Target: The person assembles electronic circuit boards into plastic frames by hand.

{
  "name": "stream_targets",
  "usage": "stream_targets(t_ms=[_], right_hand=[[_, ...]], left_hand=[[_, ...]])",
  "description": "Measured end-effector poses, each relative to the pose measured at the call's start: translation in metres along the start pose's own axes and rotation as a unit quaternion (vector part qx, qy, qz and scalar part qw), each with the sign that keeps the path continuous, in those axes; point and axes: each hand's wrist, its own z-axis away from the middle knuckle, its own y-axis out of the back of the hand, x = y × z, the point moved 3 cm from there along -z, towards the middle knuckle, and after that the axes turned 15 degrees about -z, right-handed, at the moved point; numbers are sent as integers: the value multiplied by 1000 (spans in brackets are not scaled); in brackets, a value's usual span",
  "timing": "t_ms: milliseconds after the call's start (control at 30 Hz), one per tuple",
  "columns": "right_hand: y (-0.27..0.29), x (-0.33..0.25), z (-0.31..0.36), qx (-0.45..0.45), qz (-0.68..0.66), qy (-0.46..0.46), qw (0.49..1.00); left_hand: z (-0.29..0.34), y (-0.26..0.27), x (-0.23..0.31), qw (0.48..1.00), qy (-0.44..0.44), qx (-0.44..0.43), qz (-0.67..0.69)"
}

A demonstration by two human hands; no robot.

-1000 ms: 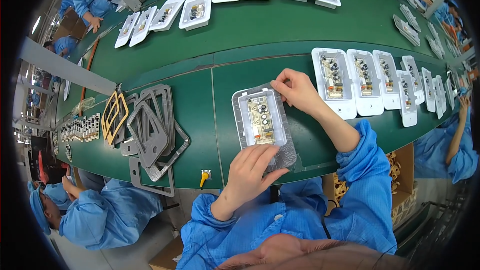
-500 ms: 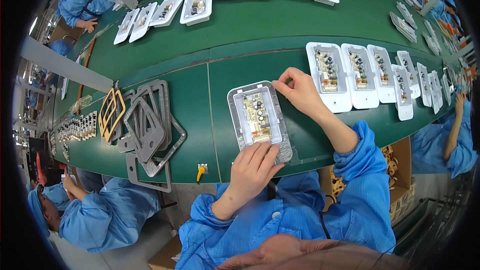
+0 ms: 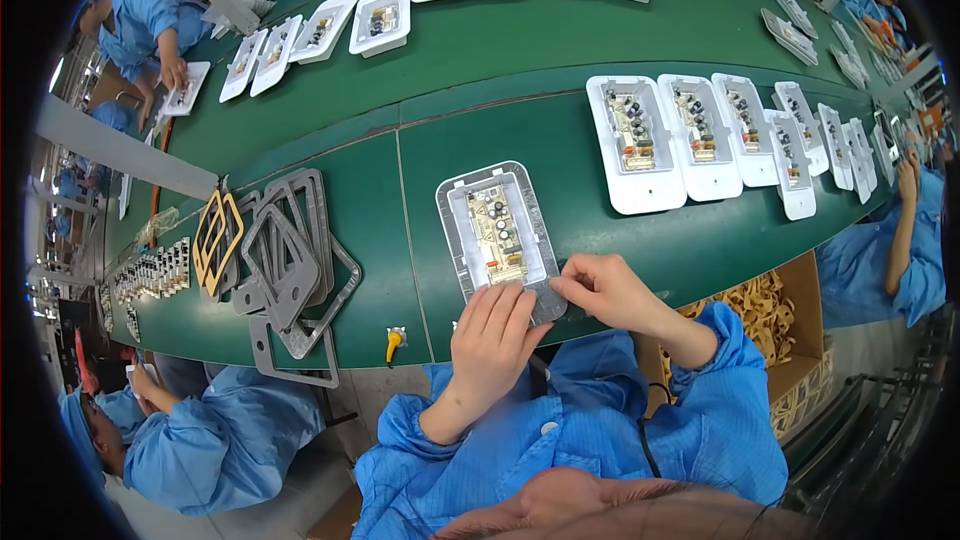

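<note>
In front of me lies a white plastic housing [image 3: 548, 258] with a circuit board [image 3: 497, 229] inside. A flat grey gasket [image 3: 527, 190] frames its rim. My left hand [image 3: 492, 334] rests on the near end of the housing, fingers stretched out side by side and covering that edge. At the near right corner, my right hand [image 3: 606, 290] has thumb and fingertips pinched on the gasket's edge; the exact grip is partly hidden.
Grey gaskets [image 3: 290, 280] lie in a loose pile on the left, with yellowish frames [image 3: 215, 240] and small parts [image 3: 160, 273] beyond. White housings [image 3: 631, 145] stand rowed at right. A yellow-handled tool [image 3: 394, 341] is at the front edge; a carton [image 3: 798, 295] stands below.
My right hand has moved from the housing's far right corner down to its near right corner. My left hand stays at the near end. A person at upper left now touches a white housing.
</note>
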Motion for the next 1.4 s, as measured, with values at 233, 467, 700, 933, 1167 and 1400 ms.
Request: stream_targets(t_ms=[233, 467, 700, 933, 1167, 1400], right_hand=[[-3, 8, 2, -6, -50, 18, 999], [-5, 7, 0, 1, -33, 33, 999], [8, -28, -19, 30, 142, 143, 979], [13, -18, -123, 71, 189, 109, 973], [14, -19, -120, 21, 118, 103, 987], [220, -34, -120, 293, 363, 3, 884]], left_hand=[[4, -1, 2, 1000, 0, 1, -12], [7, -4, 2, 999, -8, 11, -33], [8, 2, -3, 1000, -8, -18, 15], [-47, -24, -89, 989, 118, -94, -4], [-38, -24, -97, 973, 160, -116, 122], [5, 52, -93, 982, 179, 39, 50]])
